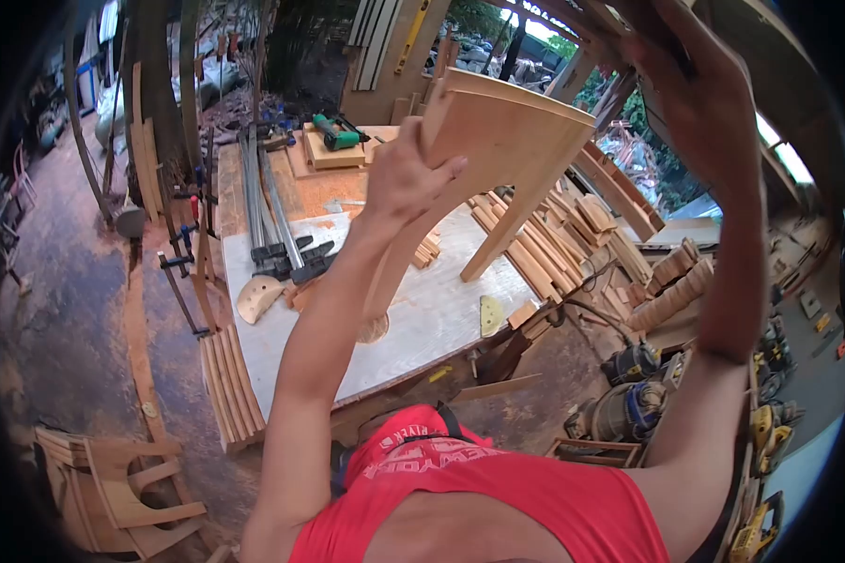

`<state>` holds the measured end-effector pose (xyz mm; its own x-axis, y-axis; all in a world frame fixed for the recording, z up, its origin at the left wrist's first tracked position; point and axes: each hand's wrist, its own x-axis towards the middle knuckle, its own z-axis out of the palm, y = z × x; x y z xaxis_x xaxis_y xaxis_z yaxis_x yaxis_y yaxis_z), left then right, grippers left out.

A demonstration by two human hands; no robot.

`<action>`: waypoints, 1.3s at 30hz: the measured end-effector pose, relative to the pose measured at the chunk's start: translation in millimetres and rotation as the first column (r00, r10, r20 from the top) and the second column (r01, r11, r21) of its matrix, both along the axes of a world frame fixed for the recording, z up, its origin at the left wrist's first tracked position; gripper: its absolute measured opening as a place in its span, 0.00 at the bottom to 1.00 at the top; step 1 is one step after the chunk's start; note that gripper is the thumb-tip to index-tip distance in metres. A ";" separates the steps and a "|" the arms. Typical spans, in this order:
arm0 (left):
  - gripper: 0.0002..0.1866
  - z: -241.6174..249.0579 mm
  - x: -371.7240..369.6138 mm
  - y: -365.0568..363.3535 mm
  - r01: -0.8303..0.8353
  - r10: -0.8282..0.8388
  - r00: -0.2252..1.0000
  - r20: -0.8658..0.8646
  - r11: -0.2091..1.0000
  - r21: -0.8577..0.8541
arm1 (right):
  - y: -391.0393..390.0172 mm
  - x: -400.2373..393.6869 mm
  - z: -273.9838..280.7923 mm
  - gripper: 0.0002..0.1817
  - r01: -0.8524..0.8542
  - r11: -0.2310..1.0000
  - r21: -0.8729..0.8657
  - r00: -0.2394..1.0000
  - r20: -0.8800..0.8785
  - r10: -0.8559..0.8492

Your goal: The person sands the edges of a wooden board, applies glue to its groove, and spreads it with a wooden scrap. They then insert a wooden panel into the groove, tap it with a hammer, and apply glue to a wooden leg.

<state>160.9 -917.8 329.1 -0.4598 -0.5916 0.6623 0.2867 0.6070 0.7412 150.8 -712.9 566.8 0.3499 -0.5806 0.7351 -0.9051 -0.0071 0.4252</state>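
Observation:
My left hand (406, 183) grips one upper side edge of an arched wooden frame (512, 136), thumb lying across its face. The frame has a broad, slightly curved top and two legs that point down over the white-topped workbench (422, 352). One leg overlaps a small rounded wood piece (374, 328) near the bench's front. Raised high at the upper right, close to the camera, is my right hand (699, 84). Its fingers are stretched out and apart, with nothing seen in them, and the fingertips run into shadow at the top edge.
Long bar clamps (277, 211) and a green nail gun (338, 136) lie on the bench's left and back. Stacked wooden strips (535, 258) cover its right side. Power tools (629, 366) stand at right. Wooden chair parts (127, 479) rest on the floor at lower left.

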 end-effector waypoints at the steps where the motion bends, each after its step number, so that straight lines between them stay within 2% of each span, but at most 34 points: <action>1: 0.38 7.9 5.1 3.2 -0.041 0.041 0.999 0.015 0.999 -0.016 | 16.0 -18.4 -17.1 0.28 0.047 0.991 -0.122 0.989 0.148 -0.029; 2: 0.41 14.3 8.5 6.0 -0.279 0.251 0.958 -0.139 0.929 -0.243 | 31.9 -37.0 -34.1 0.30 0.096 0.968 -0.234 0.954 0.299 -0.023; 3: 0.45 24.5 10.7 9.9 -0.509 0.390 0.855 -0.341 0.755 -0.413 | 52.1 -60.7 -47.8 0.34 0.204 0.937 -0.285 0.901 0.428 -0.066; 5: 0.51 58.2 17.4 32.2 -0.610 0.470 0.791 -0.391 0.554 -0.567 | 70.0 -103.6 -87.7 0.35 0.125 0.914 -0.387 0.802 0.582 0.137; 6: 0.51 78.1 13.8 48.3 -0.572 0.479 0.805 -0.350 0.471 -0.672 | 79.3 -124.7 -107.9 0.35 0.088 0.887 -0.453 0.735 0.630 0.249; 7: 0.52 96.1 6.9 67.4 -0.518 0.495 0.814 -0.305 0.382 -0.765 | 85.2 -142.6 -126.2 0.36 0.000 0.869 -0.496 0.611 0.687 0.392; 8: 0.53 104.3 -7.0 82.4 -0.452 0.516 0.816 -0.262 0.287 -0.844 | 88.4 -162.5 -142.4 0.35 -0.032 0.841 -0.541 0.554 0.691 0.465; 10: 0.53 114.7 -56.1 88.0 -0.344 0.515 0.842 -0.160 0.283 -0.895 | 97.3 -201.8 -173.3 0.34 -0.069 0.790 -0.609 0.409 0.705 0.579; 11: 0.53 121.1 -81.6 88.4 -0.289 0.516 0.850 -0.110 0.282 -0.915 | 104.8 -218.1 -187.7 0.35 -0.028 0.789 -0.614 0.306 0.746 0.592; 12: 0.55 128.6 -101.0 89.2 -0.220 0.545 0.839 0.002 0.342 -0.914 | 113.0 -237.1 -205.3 0.36 -0.018 0.772 -0.635 0.211 0.753 0.624; 15: 0.50 145.4 -143.9 95.7 -0.083 0.666 0.718 0.202 0.370 -0.925 | 142.9 -287.4 -261.3 0.37 0.027 0.756 -0.654 -0.060 0.754 0.654; 16: 0.47 145.8 -157.8 86.3 -0.034 0.639 0.743 0.201 0.335 -0.942 | 152.1 -309.6 -286.6 0.37 0.018 0.758 -0.652 -0.102 0.753 0.650; 19: 0.43 141.2 -180.0 80.3 0.066 0.613 0.729 0.304 0.379 -0.923 | 181.7 -347.0 -338.0 0.38 0.092 0.820 -0.565 -0.243 0.786 0.569; 21: 0.39 138.6 -182.7 85.5 0.030 0.594 0.752 0.284 0.399 -0.916 | 197.2 -364.6 -368.2 0.38 0.108 0.836 -0.538 -0.328 0.775 0.541; 22: 0.39 138.6 -184.5 97.0 0.011 0.627 0.719 0.299 0.420 -0.908 | 202.4 -372.7 -378.6 0.38 0.110 0.841 -0.529 -0.367 0.765 0.529; 25: 0.39 135.3 -187.9 102.6 -0.028 0.624 0.730 0.278 0.434 -0.900 | 207.9 -391.8 -392.5 0.38 0.083 0.856 -0.511 -0.451 0.747 0.490; 27: 0.39 133.9 -190.8 106.7 -0.036 0.619 0.727 0.298 0.467 -0.883 | 209.8 -404.1 -390.2 0.37 0.039 0.869 -0.493 -0.451 0.767 0.456; 30: 0.38 134.9 -193.9 108.8 -0.046 0.624 0.718 0.308 0.485 -0.874 | 211.2 -423.2 -361.1 0.35 -0.075 0.923 -0.377 -0.353 0.876 0.329; 32: 0.37 135.5 -193.9 110.1 -0.051 0.633 0.707 0.315 0.489 -0.871 | 203.1 -438.2 -330.0 0.34 -0.139 0.948 -0.285 -0.082 0.958 0.276; 34: 0.37 134.7 -193.5 110.5 -0.054 0.635 0.712 0.300 0.475 -0.878 | 180.8 -451.5 -286.8 0.32 -0.230 0.917 -0.326 0.222 0.900 0.375; 36: 0.37 132.8 -191.1 104.9 -0.056 0.641 0.709 0.294 0.467 -0.882 | 156.4 -459.2 -228.0 0.31 -0.358 0.864 -0.353 0.486 0.720 0.495; 37: 0.37 132.1 -189.9 102.6 -0.054 0.647 0.708 0.283 0.449 -0.892 | 144.0 -463.3 -196.3 0.30 -0.389 0.863 -0.322 0.618 0.604 0.503; 38: 0.36 131.8 -189.1 101.4 -0.054 0.653 0.708 0.270 0.431 -0.901 | 131.6 -467.2 -164.7 0.30 -0.415 0.859 -0.299 0.724 0.464 0.511; 39: 0.36 131.8 -188.1 100.2 -0.056 0.660 0.707 0.254 0.411 -0.910 | 119.9 -461.5 -134.2 0.29 -0.431 0.871 -0.236 0.758 0.428 0.492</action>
<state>-27.2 -817.6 460.9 -0.7589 -0.1295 0.6382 -0.3535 0.9050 -0.2366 -310.7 -593.1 432.6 0.1565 -0.3378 0.9281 -0.8912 -0.4534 -0.0148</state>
